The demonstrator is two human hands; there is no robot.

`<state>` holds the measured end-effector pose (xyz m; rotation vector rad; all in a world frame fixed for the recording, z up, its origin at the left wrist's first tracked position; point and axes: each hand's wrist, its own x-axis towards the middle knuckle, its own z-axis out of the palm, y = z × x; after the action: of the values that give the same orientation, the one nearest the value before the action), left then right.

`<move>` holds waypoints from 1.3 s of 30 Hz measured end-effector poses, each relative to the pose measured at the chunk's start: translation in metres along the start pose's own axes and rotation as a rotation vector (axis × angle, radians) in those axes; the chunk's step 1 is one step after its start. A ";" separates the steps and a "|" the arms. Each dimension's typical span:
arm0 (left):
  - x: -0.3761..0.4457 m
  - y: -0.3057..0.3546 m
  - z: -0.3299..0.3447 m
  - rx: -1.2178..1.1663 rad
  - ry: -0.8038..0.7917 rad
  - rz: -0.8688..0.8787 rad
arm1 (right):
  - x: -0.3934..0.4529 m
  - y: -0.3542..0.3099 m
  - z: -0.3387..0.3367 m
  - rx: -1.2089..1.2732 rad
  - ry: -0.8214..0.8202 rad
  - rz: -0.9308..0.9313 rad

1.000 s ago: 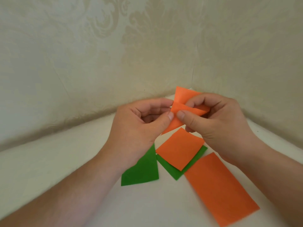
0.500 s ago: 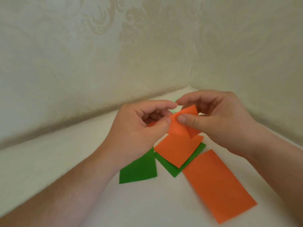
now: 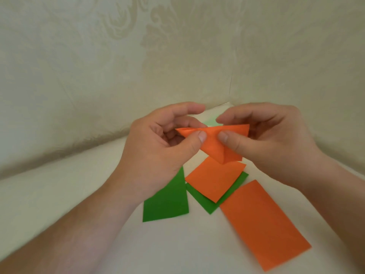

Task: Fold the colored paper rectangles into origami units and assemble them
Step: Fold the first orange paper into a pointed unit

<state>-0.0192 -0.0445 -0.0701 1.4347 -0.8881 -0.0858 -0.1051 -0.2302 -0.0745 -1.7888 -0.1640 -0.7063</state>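
— Patterned cream walls meet behind a pale worktop (image 3: 59,204); what's happening?

— Left hand (image 3: 158,155) and right hand (image 3: 266,147) each pinch an orange paper (image 3: 213,143) in the air between them, thumbs on its front; a fold is under way, I'd say; creasing comes next.

— Its direction?

— Long edge runs left to right; tip points down towards flat sheets.

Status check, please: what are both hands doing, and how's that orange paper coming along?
Left hand and right hand pinch the folded orange piece, held above the table. Flat orange sheet and green sheet wait below. Nothing in the way.
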 end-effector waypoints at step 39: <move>0.005 0.002 0.000 -0.188 0.101 -0.217 | -0.004 0.000 0.008 0.046 -0.001 0.117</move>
<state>-0.0171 -0.0468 -0.0661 1.3427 -0.6230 -0.2510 -0.1056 -0.2224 -0.0785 -1.7398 -0.0754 -0.6135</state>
